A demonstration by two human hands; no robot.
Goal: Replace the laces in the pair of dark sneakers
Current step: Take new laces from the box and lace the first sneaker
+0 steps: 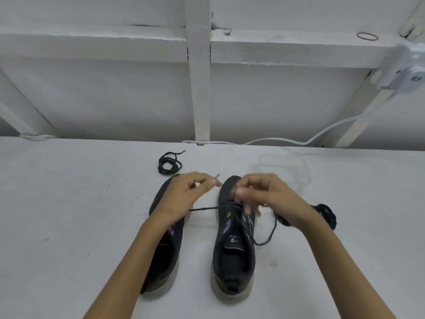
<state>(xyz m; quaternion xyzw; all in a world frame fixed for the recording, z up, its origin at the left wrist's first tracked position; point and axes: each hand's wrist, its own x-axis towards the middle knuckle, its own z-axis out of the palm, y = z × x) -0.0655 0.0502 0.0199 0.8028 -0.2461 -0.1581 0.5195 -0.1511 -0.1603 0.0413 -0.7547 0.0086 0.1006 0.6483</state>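
Two dark sneakers stand side by side on the white worktop (69, 203), toes pointing away from the person. The left sneaker (166, 245) is partly covered by the left forearm. The right sneaker (234, 254) is in full view, with purple and green marks beside its tongue.

The left hand (186, 194) hovers over the toe of the left sneaker and pinches one end of a dark lace (203, 209) between thumb and fingers, with the tip sticking up past the fingertips. From that hand the lace runs across the gap to the upper eyelets of the right sneaker. Its other part loops out over the worktop to the right of that sneaker.

The right hand (264, 194) is over the front of the right sneaker with its fingers curled. They are blurred, so I cannot tell whether they hold the lace. The hands are near each other but apart.

A coiled lace (169, 163) lies just beyond the left sneaker. A bundled lace (327, 215) lies by the right wrist. A white cable (299, 142) runs along the back edge.
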